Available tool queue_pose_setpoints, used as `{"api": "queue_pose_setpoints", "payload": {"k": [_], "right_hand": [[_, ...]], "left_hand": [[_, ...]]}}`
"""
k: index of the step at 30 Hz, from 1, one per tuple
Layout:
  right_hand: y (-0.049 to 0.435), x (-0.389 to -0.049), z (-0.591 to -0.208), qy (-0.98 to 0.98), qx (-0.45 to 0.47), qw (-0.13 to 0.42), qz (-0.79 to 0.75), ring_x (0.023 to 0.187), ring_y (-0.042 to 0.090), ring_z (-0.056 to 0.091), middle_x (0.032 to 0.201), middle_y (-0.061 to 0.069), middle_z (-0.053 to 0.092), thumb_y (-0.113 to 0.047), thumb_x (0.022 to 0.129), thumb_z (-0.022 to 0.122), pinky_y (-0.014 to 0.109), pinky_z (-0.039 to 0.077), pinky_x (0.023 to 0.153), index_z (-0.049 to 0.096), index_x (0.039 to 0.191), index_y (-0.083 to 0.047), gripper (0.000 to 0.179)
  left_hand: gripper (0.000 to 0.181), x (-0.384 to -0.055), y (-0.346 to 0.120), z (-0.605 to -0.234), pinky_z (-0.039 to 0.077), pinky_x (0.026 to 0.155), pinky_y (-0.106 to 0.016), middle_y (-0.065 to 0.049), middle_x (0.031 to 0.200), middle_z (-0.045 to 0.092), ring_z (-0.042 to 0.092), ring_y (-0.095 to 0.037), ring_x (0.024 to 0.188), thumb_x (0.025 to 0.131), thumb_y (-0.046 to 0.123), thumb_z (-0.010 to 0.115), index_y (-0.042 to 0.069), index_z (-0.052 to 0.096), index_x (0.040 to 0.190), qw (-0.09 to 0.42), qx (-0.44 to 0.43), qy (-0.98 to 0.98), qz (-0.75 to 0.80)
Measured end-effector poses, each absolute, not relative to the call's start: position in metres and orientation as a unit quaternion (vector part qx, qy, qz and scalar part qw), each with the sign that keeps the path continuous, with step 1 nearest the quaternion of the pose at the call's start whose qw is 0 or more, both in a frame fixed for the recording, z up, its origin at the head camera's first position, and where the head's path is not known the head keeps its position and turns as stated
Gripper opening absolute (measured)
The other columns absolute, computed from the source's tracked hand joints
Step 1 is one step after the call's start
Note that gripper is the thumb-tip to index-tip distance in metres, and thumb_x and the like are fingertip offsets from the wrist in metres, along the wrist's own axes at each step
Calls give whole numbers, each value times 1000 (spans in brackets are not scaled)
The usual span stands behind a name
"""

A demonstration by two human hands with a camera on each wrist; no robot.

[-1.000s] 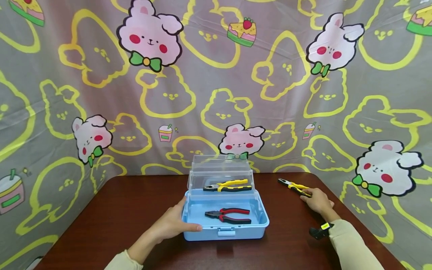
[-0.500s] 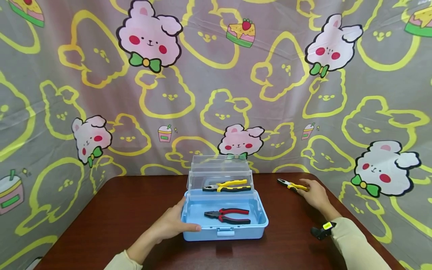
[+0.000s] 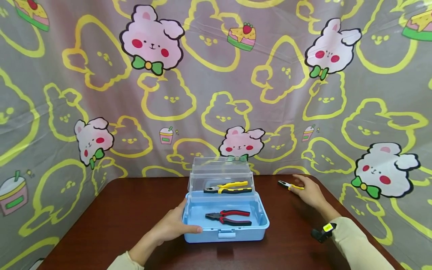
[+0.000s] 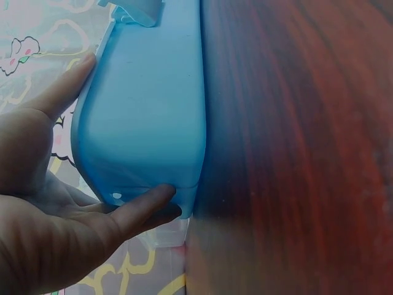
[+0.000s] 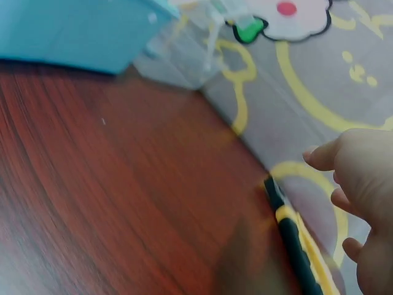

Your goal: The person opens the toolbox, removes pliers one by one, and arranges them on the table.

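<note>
Advanced right hand (image 3: 310,193), loosely parted and holding nothing, above yellow-and-black-handled pliers (image 5: 296,249); kept left hand (image 3: 171,224) spread against toolbox (image 3: 248,235).

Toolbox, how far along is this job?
Seemingly done: red pliers lie inside the toolbox, yellow pliers at its clear upper part. In hand: the left hand braces the toolbox; the right hand is at another yellow pair. Probably remaining: that pair, outside on the table.

Between the blue box (image 3: 202,237) and the right hand (image 3: 309,193), bare tabletop (image 3: 285,221) leaves a wide way through; the box's front opening admits a reach from above, while its raised clear lid (image 3: 221,165) blocks the back, the left hand (image 3: 172,225) crowds its left side, and patterned cloth (image 3: 199,82) hangs behind the tabletop
</note>
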State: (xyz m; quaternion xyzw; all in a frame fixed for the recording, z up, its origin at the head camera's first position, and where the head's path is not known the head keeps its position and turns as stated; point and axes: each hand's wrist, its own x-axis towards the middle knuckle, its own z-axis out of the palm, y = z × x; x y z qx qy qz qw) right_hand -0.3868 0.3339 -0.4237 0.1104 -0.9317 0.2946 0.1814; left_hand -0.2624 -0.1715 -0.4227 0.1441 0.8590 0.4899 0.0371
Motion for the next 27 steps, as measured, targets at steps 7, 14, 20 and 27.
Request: {"api": "queue_pose_setpoints", "payload": {"k": [7, 14, 20, 27], "right_hand": [[306, -382, -411, -920, 147, 188, 312, 114, 44, 62, 124, 24, 65, -13, 94, 77, 59, 48, 90, 56, 143, 1, 56], [282, -378, -402, -905, 182, 188, 335, 113, 44, 62, 124, 24, 65, -13, 93, 79, 60, 48, 94, 56, 142, 3, 56], [264, -377, -395, -902, 205, 175, 336, 113, 40, 60, 125, 21, 65, -14, 92, 81, 60, 47, 96, 59, 141, 0, 55], [239, -377, -384, -899, 238, 148, 336, 113, 36, 60, 130, 17, 65, -17, 91, 82, 55, 49, 96, 61, 140, -1, 55]], "left_hand": [[123, -263, -172, -422, 46, 99, -56, -22, 150, 49, 57, -34, 120, 76, 43, 93, 4, 17, 164, 39, 143, 860, 489], [124, -263, -170, -421, 46, 99, -55, -21, 151, 48, 56, -32, 121, 76, 44, 93, 4, 17, 165, 37, 141, 862, 485], [124, -265, -169, -421, 45, 99, -53, -21, 150, 49, 56, -33, 121, 76, 42, 94, 4, 16, 165, 33, 143, 860, 489], [125, -263, -169, -422, 45, 100, -57, -22, 152, 46, 55, -34, 122, 75, 45, 93, 3, 16, 164, 38, 123, 868, 479]]}}
